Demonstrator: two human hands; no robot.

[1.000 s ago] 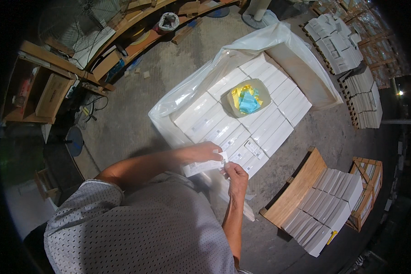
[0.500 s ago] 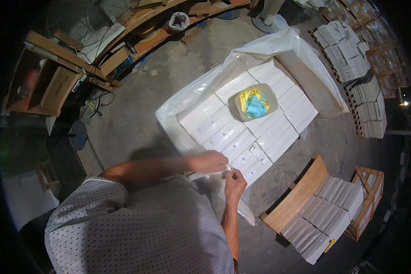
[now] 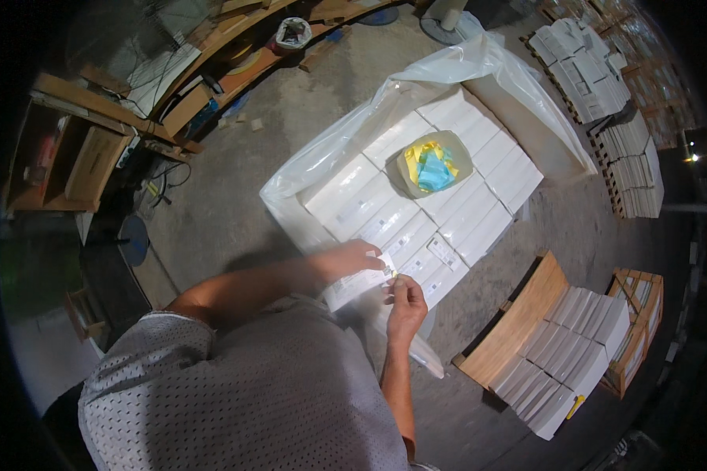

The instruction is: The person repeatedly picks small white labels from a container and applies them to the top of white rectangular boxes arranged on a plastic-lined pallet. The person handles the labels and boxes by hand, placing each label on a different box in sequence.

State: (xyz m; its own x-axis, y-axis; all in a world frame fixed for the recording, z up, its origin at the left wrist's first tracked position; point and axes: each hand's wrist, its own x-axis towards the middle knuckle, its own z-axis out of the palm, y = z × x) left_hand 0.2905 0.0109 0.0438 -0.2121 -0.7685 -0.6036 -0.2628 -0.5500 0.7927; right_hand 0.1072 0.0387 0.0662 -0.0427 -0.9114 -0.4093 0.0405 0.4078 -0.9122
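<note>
Head view: left hand (image 3: 359, 257) gripped a white box (image 3: 355, 284) above the plastic-lined stack of boxes (image 3: 416, 212); right hand (image 3: 407, 297) pinched a small label (image 3: 390, 274) at its end. Best pressed flat, box steadied, edges aligned.

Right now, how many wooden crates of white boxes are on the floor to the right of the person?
2: a big crate beside the right hand, and a smaller crate just beyond it. Others may be hidden in the dark.
</note>
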